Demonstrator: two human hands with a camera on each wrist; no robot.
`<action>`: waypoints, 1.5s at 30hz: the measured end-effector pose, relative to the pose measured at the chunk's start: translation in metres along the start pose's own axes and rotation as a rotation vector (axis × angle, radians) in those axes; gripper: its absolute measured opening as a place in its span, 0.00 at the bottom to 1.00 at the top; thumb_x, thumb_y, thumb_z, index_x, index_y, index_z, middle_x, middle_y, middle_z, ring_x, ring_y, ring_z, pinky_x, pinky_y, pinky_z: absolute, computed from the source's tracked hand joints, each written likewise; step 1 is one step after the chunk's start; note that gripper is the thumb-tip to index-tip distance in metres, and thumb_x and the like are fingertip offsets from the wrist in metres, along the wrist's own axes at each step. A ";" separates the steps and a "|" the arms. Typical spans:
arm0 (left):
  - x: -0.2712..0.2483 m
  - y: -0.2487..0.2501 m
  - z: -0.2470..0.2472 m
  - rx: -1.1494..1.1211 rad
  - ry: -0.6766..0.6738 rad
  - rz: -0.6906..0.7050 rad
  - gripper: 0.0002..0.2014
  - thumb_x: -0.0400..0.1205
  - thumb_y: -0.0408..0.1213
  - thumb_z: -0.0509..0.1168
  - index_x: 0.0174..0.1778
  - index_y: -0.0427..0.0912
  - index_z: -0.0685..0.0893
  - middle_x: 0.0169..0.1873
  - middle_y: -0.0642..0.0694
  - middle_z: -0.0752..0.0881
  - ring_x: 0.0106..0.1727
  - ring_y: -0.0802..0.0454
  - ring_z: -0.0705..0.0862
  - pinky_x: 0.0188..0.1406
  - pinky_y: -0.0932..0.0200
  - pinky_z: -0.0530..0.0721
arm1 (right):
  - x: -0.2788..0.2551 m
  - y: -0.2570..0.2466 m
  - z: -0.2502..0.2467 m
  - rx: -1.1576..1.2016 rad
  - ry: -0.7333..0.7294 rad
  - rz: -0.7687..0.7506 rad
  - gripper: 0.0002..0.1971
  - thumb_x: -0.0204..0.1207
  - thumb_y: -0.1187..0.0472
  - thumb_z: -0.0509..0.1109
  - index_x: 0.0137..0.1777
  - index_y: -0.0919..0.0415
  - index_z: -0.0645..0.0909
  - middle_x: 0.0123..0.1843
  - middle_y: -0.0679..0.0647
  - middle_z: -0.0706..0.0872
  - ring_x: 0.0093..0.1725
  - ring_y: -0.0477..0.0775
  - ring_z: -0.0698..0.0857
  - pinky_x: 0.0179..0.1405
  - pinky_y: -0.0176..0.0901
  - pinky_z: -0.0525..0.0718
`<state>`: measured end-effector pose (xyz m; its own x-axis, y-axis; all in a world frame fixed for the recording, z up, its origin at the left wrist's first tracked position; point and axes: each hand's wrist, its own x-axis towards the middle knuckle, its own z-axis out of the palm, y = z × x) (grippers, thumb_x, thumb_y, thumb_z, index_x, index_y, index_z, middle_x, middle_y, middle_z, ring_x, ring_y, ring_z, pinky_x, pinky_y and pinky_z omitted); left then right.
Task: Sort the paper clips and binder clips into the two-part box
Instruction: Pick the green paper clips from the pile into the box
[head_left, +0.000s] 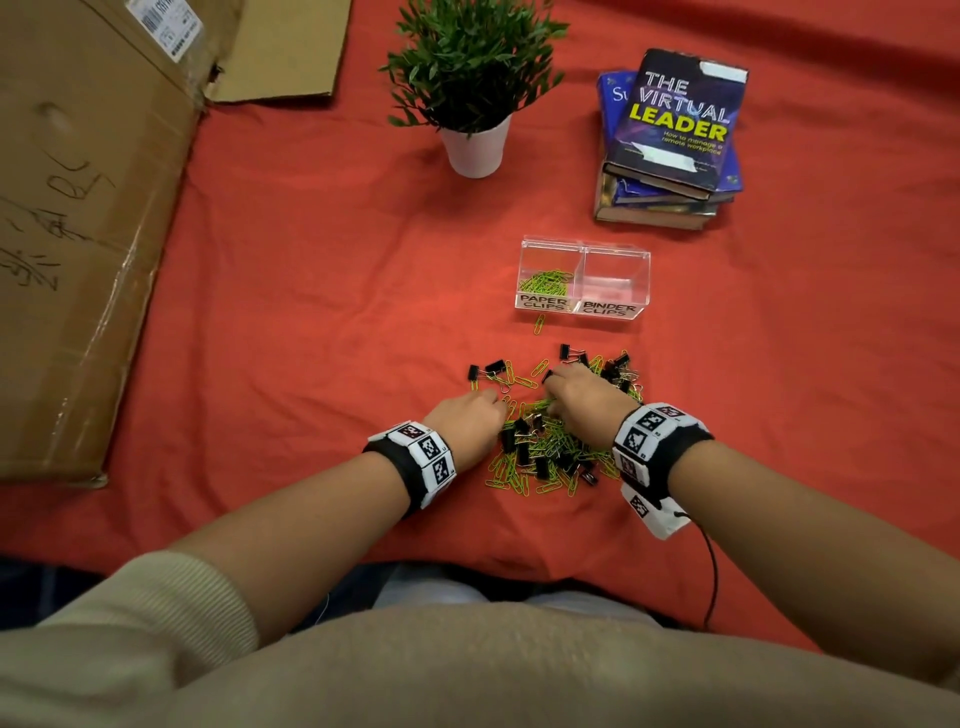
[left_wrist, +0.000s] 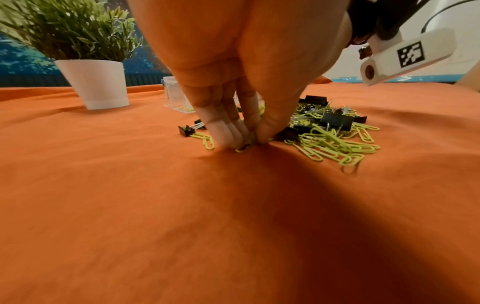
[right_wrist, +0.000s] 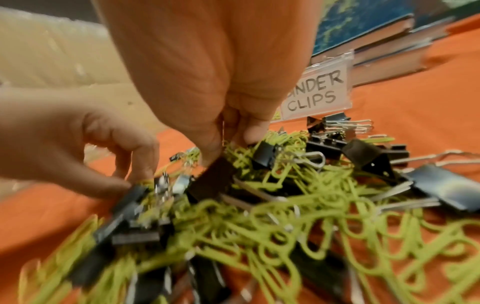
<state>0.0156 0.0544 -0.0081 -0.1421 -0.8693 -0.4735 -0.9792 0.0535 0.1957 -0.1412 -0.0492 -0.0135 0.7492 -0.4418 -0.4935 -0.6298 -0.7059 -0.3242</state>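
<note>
The head view looks steeply down and forward from above the person's chest, taking in the whole red-covered surface out to the potted plant and stacked books. The left wrist view sits low, just above the cloth, facing along the left hand toward the plant. The right wrist view hangs very near the clip pile, facing the two-part box. All three share the pile and the box.
</note>
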 end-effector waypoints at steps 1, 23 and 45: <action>0.000 0.000 0.000 -0.010 0.003 -0.007 0.11 0.81 0.31 0.58 0.58 0.34 0.77 0.57 0.39 0.79 0.59 0.38 0.81 0.49 0.44 0.81 | -0.001 0.000 -0.005 0.086 -0.005 0.039 0.08 0.81 0.65 0.63 0.57 0.64 0.78 0.58 0.57 0.80 0.56 0.55 0.77 0.57 0.46 0.77; 0.035 -0.023 -0.061 -0.684 0.212 -0.200 0.03 0.80 0.33 0.66 0.47 0.40 0.82 0.37 0.47 0.82 0.38 0.52 0.78 0.32 0.61 0.72 | 0.071 0.019 -0.109 0.397 0.390 0.354 0.09 0.78 0.63 0.67 0.54 0.67 0.83 0.51 0.63 0.88 0.51 0.61 0.85 0.48 0.46 0.81; 0.083 -0.032 -0.086 -0.455 0.404 -0.148 0.07 0.79 0.32 0.63 0.50 0.42 0.83 0.45 0.47 0.78 0.45 0.51 0.79 0.54 0.54 0.81 | 0.022 0.013 -0.028 0.155 0.240 0.068 0.18 0.73 0.64 0.67 0.64 0.65 0.78 0.62 0.58 0.76 0.64 0.59 0.76 0.61 0.49 0.80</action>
<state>0.0473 -0.0618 0.0201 0.1439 -0.9733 -0.1789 -0.8118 -0.2195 0.5411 -0.1275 -0.0840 -0.0055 0.7198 -0.6162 -0.3196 -0.6900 -0.5852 -0.4259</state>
